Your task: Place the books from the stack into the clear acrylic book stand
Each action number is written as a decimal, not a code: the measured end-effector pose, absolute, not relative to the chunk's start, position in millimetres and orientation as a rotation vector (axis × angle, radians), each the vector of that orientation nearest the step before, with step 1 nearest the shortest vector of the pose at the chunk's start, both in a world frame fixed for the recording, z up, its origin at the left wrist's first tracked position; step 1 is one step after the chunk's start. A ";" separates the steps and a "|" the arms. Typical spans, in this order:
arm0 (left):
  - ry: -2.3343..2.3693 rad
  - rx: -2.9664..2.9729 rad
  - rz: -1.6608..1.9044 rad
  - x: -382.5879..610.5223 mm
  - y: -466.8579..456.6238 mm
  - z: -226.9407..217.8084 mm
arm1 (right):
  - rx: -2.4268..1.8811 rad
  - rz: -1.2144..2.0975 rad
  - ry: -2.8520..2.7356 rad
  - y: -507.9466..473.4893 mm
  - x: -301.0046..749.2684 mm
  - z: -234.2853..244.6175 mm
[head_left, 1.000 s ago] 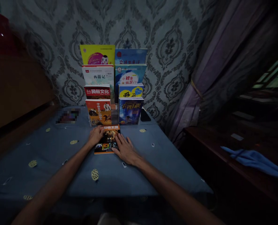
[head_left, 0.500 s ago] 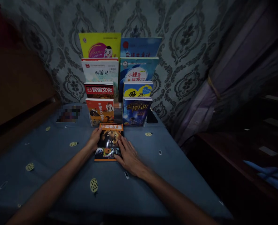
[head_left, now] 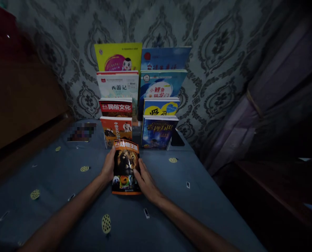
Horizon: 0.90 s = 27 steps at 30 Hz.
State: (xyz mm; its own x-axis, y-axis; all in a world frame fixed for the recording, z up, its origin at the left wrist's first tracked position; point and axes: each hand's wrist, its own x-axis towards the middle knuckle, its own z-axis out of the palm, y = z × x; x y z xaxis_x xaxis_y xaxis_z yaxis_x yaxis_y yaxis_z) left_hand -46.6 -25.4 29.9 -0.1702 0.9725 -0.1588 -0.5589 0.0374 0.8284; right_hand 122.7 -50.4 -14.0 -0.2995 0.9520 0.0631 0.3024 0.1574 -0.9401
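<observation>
Between my hands is a book (head_left: 126, 162) with a lion on its cover, an orange band at the top and small animal pictures below. It bows slightly under the grip. My left hand (head_left: 109, 164) is closed on its left edge, fingers mostly hidden behind it. My right hand (head_left: 146, 180) grips the right edge, its thumb on the cover. Just beyond, an orange-red book (head_left: 117, 130) and a dark blue book (head_left: 159, 133) stand upright in front of two stepped columns of books. The lion book's top overlaps the lower part of the orange-red one.
Taller books stand behind, among them a yellow-green one (head_left: 118, 56) and a teal one (head_left: 163, 84). A dark flat object (head_left: 178, 138) lies right of the books on the blue tablecloth (head_left: 74, 224). Patterned wallpaper rises behind; a tied curtain (head_left: 246, 115) hangs at right.
The lion book, flat on the table before, is now raised and slightly bent between both hands. My right hand has shifted from lying over its cover to gripping its edge. The view has shifted slightly.
</observation>
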 end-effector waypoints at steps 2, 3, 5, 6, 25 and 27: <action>0.941 0.608 1.525 -47.0 -27.1 35.0 | -1.176 1.268 -1.568 -48.4 115.0 -6.6; 0.929 0.624 1.537 -47.0 -27.9 37.8 | -1.144 1.325 -1.480 -48.0 111.4 -2.2; 0.878 0.662 1.557 -46.5 -30.1 43.7 | -1.067 1.442 -1.312 -48.2 104.8 7.4; 0.861 0.678 1.566 -46.0 -31.4 46.5 | -1.026 1.495 -1.246 -48.6 101.9 12.4; 0.974 1.609 1.263 -98.3 -66.7 65.7 | -0.764 0.931 -1.694 -53.9 91.6 52.2; 1.074 1.619 1.260 -105.2 -75.4 58.9 | -0.807 0.860 -1.711 -57.6 97.6 43.5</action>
